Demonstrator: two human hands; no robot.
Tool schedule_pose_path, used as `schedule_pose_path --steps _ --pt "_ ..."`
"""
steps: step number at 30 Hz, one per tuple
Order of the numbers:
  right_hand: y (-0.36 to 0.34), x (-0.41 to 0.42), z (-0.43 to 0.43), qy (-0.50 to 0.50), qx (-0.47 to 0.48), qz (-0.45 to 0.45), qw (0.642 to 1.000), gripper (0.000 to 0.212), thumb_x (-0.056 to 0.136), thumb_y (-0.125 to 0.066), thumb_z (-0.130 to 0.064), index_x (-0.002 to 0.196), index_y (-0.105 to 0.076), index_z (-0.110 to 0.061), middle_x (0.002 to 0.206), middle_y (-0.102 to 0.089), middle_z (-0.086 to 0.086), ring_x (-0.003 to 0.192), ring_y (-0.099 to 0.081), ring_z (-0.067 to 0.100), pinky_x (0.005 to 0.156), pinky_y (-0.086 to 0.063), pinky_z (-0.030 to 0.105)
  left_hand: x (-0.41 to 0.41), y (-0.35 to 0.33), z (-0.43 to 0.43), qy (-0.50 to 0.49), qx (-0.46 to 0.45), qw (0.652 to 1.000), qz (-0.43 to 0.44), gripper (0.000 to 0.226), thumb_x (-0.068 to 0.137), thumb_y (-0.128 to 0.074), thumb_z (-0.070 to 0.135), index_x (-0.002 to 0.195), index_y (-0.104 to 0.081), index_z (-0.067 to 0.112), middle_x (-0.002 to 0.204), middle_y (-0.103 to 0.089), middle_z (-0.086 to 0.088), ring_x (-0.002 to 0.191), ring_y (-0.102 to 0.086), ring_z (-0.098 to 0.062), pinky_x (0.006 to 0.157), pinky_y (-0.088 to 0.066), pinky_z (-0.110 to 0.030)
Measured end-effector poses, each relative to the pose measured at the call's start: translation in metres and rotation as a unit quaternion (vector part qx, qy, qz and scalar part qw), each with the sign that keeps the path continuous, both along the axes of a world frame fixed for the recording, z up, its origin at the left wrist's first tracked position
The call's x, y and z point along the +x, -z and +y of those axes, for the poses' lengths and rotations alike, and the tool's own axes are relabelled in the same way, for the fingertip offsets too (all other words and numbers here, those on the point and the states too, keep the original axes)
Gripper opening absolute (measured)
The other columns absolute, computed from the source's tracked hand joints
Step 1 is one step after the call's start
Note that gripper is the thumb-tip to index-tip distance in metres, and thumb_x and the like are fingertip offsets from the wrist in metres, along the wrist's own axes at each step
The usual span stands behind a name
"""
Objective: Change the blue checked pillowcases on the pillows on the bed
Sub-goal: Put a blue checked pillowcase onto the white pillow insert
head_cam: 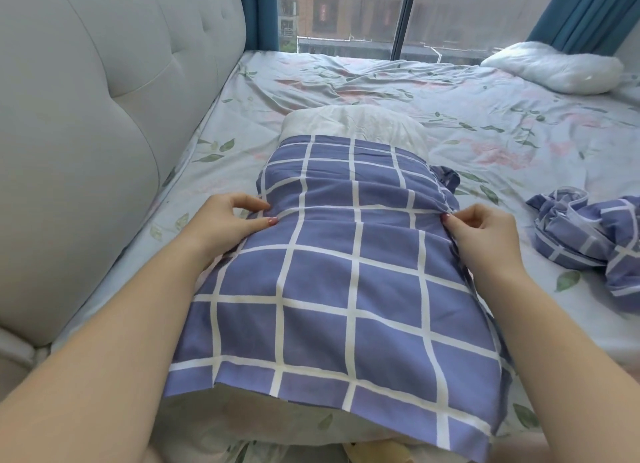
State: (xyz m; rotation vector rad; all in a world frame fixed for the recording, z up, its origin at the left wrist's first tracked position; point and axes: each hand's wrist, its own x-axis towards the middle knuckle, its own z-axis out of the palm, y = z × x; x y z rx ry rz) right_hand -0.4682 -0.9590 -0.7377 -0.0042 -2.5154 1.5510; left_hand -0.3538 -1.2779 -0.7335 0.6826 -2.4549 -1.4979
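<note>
checked pillowcase (346, 282), crumpled pillowcase (588, 234) right, bare pillow (554, 67) beyond

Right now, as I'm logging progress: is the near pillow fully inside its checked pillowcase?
Partly out. The white far end of the pillow shows beyond the bunched pillowcase; left hand and right hand pinch its sides.

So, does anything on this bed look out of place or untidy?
One checked pillowcase lies crumpled at the right, and a bare white pillow sits askew by the window. The near pillowcase, pinched by the left hand and right hand, leaves the far end of its pillow uncovered.
</note>
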Motion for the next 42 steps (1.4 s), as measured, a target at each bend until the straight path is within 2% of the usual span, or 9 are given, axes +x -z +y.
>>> schedule_pose_path --steps 5,10,15,20,23,29,33,37,42 --pt "0.000 -0.001 -0.009 -0.007 0.043 -0.003 0.999 0.016 0.086 -0.064 -0.017 0.071 -0.058 -0.018 0.069 -0.064 0.007 0.071 -0.058 0.026 0.067 -0.041 0.032 -0.004 0.004 0.006 0.003 -0.135 0.991 0.021 0.009 0.086 -0.075 0.022 0.082 -0.071 0.015 0.071 -0.061 0.011 0.071 -0.056 -0.011 0.062 -0.037 -0.021" --pt "0.000 -0.002 -0.015 0.015 -0.016 -0.018 1.000 0.016 0.087 -0.059 -0.012 0.072 -0.055 -0.014 0.047 -0.063 -0.002 0.051 -0.061 0.022 0.070 -0.053 0.041 -0.016 -0.001 0.004 -0.055 -0.210 0.972 0.086 0.012 0.098 -0.058 0.021 0.094 -0.060 0.011 0.091 -0.063 -0.002 0.087 -0.056 -0.024 0.074 -0.037 -0.031" --pt "-0.022 0.014 -0.031 0.036 -0.062 0.125 0.990 0.018 0.091 -0.054 -0.016 0.074 -0.049 -0.022 0.061 -0.069 0.000 0.061 -0.069 0.018 0.077 -0.057 0.042 -0.026 -0.005 0.011 -0.113 -0.144 0.968 0.171 0.007 0.100 -0.047 0.015 0.095 -0.048 0.010 0.074 -0.069 -0.004 0.074 -0.065 -0.022 0.073 -0.049 -0.035" --pt "-0.006 0.005 -0.032 0.055 -0.196 -0.004 0.979 0.020 0.094 -0.055 -0.011 0.076 -0.050 -0.020 0.075 -0.074 0.007 0.072 -0.074 0.019 0.085 -0.057 0.048 -0.033 -0.005 0.015 -0.061 -0.154 0.966 0.198 0.003 0.101 -0.045 0.010 0.099 -0.047 0.011 0.107 -0.061 -0.011 0.097 -0.059 -0.023 0.078 -0.040 -0.026" --pt "-0.006 0.005 -0.031 0.030 -0.197 0.039 0.979 0.016 0.094 -0.057 -0.016 0.080 -0.053 -0.023 0.085 -0.076 0.003 0.085 -0.073 0.014 0.090 -0.055 0.044 -0.032 -0.003 0.019 -0.015 -0.179 0.956 0.231 0.006 0.099 -0.050 0.006 0.096 -0.050 0.011 0.112 -0.047 -0.009 0.100 -0.051 -0.019 0.090 -0.039 -0.021" --pt "0.012 0.003 -0.037 -0.141 0.016 -0.043 0.989 0.041 0.095 -0.052 -0.014 0.134 -0.039 -0.021 0.140 -0.054 -0.001 0.133 -0.046 0.022 0.115 -0.031 0.044 -0.027 0.018 0.018 0.024 -0.149 0.988 0.039 0.020 0.098 -0.058 0.023 0.113 -0.063 0.011 0.162 -0.001 -0.010 0.149 -0.015 -0.015 0.116 -0.017 -0.022" --pt "0.004 0.011 -0.031 -0.152 0.095 -0.047 0.983 0.056 0.098 -0.054 -0.026 0.150 -0.034 -0.022 0.150 -0.043 -0.002 0.139 -0.038 0.021 0.116 -0.030 0.040 -0.011 0.004 0.019 -0.068 -0.105 0.990 -0.067 0.041 0.096 -0.054 0.046 0.129 -0.054 0.022 0.146 -0.024 -0.012 0.132 -0.039 -0.034 0.112 -0.029 -0.037" --pt "-0.006 0.022 -0.019 -0.070 0.090 -0.038 0.993 0.057 0.089 -0.068 -0.031 0.140 -0.043 -0.019 0.128 -0.055 0.000 0.119 -0.052 0.021 0.104 -0.040 0.037 0.010 0.005 0.020 -0.033 -0.003 0.989 -0.142 0.068 0.091 -0.049 0.064 0.143 -0.036 0.021 0.142 -0.047 -0.012 0.122 -0.052 -0.033 0.101 -0.042 -0.037" --pt "-0.007 0.035 -0.007 -0.066 0.011 -0.227 0.972 0.072 0.084 -0.068 -0.054 0.139 -0.041 -0.017 0.132 -0.055 0.006 0.112 -0.056 0.029 0.095 -0.047 0.038 0.023 0.002 0.020 0.012 0.067 0.992 -0.102 0.067 0.092 -0.050 0.062 0.146 -0.041 0.023 0.136 -0.049 0.010 0.124 -0.051 -0.021 0.098 -0.040 -0.030"
